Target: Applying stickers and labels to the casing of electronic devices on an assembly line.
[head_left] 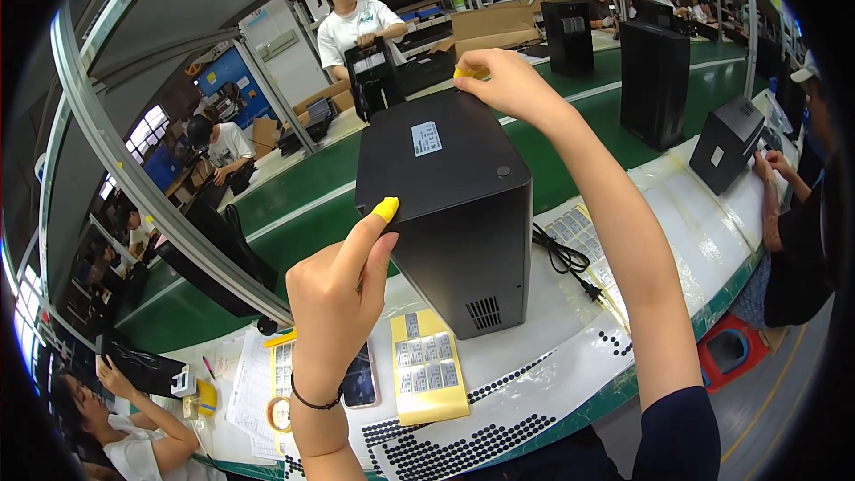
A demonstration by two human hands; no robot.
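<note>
In front of me a tall black computer case stands on the white-covered bench, a silver label on its upper face. One round black pad sits at that face's near right corner. My left hand presses its index finger, wearing a yellow finger cot, onto the near left corner. Its thumb is apart from the index, beside the case edge, and the other fingers are curled. At the far edge, my right hand has bent fingers and thumb close together, also with a yellow cot; anything between them is hidden.
Label sheets, rows of round black pads, a phone and a black power cable lie around the case. Beyond runs a green conveyor carrying another black case. Co-workers sit or stand on several sides; a metal frame rises left.
</note>
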